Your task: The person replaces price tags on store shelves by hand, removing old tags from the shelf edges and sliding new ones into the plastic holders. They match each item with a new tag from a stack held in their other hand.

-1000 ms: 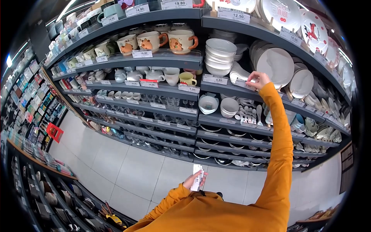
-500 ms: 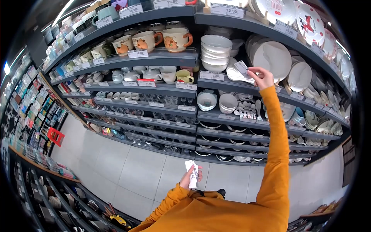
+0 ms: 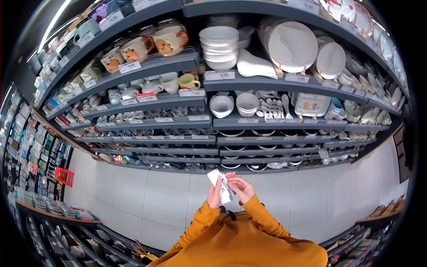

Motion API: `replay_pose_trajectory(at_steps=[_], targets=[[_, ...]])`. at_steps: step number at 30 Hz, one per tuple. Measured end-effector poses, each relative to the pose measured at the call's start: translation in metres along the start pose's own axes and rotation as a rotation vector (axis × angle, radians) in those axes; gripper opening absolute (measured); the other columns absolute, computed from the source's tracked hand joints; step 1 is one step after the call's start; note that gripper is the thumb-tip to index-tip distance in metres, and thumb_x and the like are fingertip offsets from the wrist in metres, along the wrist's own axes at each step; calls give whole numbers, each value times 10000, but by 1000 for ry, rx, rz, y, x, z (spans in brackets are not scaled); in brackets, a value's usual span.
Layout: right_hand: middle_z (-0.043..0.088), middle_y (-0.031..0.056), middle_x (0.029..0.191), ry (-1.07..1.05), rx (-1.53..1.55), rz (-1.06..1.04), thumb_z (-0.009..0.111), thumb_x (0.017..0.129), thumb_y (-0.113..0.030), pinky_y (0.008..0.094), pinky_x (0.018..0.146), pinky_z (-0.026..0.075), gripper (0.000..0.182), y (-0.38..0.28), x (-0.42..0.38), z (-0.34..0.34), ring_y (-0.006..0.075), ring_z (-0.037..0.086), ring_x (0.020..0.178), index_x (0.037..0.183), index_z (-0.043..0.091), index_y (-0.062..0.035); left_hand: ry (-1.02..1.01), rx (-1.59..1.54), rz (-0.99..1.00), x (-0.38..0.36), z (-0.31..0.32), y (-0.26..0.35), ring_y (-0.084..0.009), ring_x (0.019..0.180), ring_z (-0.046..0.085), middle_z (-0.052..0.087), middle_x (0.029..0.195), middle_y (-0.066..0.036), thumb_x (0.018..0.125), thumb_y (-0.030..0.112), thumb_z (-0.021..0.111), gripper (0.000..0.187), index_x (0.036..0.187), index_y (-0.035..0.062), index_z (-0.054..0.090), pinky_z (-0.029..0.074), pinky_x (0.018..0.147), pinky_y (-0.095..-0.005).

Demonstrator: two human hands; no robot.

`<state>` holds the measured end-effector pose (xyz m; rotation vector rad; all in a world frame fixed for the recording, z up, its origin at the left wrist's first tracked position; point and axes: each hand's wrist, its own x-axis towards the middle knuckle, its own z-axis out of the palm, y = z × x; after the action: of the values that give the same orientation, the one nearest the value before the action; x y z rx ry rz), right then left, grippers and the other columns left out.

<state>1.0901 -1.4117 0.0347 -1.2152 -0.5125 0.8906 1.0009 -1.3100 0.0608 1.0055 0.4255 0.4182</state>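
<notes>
In front of my body, my left hand [image 3: 215, 192] is closed around a small stack of white price tags [image 3: 224, 194]. One tag bears printed digits that end in "80". Close against the stack, my right hand [image 3: 242, 188] has its thumb and fingers pinched at the tags' right edge, on a price tag that overlaps the others. Where one tag ends and another begins is hard to make out. Both hands are below the shelves, over the floor. White spoon-shaped dishes [image 3: 255, 66] lie on the upper shelf, beside a stack of white bowls [image 3: 219, 46].
Shelves of crockery span the view, with orange-handled mugs [image 3: 171, 40], large white plates [image 3: 292, 46] and a yellow-green cup [image 3: 188, 82]. Shelf labels [image 3: 219, 75] line the edges. A red frame [image 3: 65, 176] stands at the left. Lower racks [image 3: 73, 242] flank me on pale floor tiles [image 3: 164, 202].
My right hand has come down from the spoon-shaped dishes on the upper shelf, bringing a price tag to the stack in my left hand. The view has shifted to the right.
</notes>
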Motion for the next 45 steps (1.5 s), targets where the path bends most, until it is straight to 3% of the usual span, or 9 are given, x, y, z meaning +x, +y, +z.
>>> replay_pose_trajectory(at_steps=[8, 12, 13, 18, 20, 24, 32, 41, 45], targets=[[620, 49, 1017, 57, 124, 2, 614, 878, -82, 242, 778, 484, 306, 1, -9, -8, 112, 602, 908, 1167, 527, -28, 118, -144, 85, 11, 26, -10, -257, 1148, 518, 489, 1299, -167, 998, 251, 361, 471, 1424, 87, 246, 459, 934, -350], [634, 54, 971, -110, -23, 165, 587, 902, -135, 265, 776, 494, 247, -11, -5, -28, 124, 619, 876, 1128, 560, -37, 14, -396, -152, 19, 3, -33, -272, 1145, 525, 477, 1314, -167, 976, 231, 422, 480, 1425, 166, 266, 482, 905, -392], [646, 70, 961, -110, -103, 281, 575, 915, -199, 282, 776, 498, 226, -27, 5, -44, 127, 621, 864, 1072, 597, -38, 58, -399, -149, 19, -5, -43, -260, 1053, 575, 513, 1250, -156, 969, 216, 438, 477, 1418, 184, 278, 515, 838, -383], [650, 84, 857, 438, -965, -525, 632, 860, -187, 308, 620, 504, 197, -67, 128, -164, 181, 636, 662, 1002, 617, -52, 204, -297, -105, 6, -4, -32, -205, 720, 590, 540, 993, -125, 939, 174, 493, 535, 1416, 198, 252, 533, 617, -327], [600, 83, 1027, 489, -1240, -531, 623, 832, -166, 404, 618, 506, 253, -83, 162, -196, 305, 638, 719, 1077, 579, -121, 205, -260, -94, -2, -2, -37, -193, 673, 571, 535, 979, -126, 923, 149, 516, 565, 1414, 195, 241, 521, 580, -323], [554, 58, 1107, 428, -1645, -449, 604, 838, -221, 473, 691, 503, 240, -68, 210, -246, 354, 627, 819, 1067, 578, -153, 161, -267, -285, -13, -11, -63, -180, 658, 563, 539, 963, -103, 906, 158, 547, 388, 1257, 88, 397, 490, 564, -290], [650, 6, 769, 194, -1559, -372, 755, 681, -262, 355, 620, 499, 156, -112, 242, -264, 253, 639, 736, 733, 656, -153, 85, -342, -393, -13, -10, -72, -156, 675, 548, 544, 952, -80, 934, 202, 513, 300, 1195, 58, 481, 479, 577, -256], [636, 14, 814, 113, -1606, -560, 690, 775, -237, 349, 587, 484, 128, -120, 231, -265, 265, 620, 694, 838, 662, -128, 96, -386, -381, 3, -7, -74, -154, 659, 534, 547, 917, -69, 949, 226, 491, 289, 1182, 55, 485, 469, 567, -253], [650, 58, 787, 252, -1339, -663, 673, 808, -215, 308, 544, 482, 136, -143, 183, -214, 241, 624, 638, 877, 660, -98, 126, -410, -353, 12, -20, -86, -154, 677, 545, 552, 937, -75, 939, 302, 511, 351, 1192, 60, 485, 473, 569, -256]])
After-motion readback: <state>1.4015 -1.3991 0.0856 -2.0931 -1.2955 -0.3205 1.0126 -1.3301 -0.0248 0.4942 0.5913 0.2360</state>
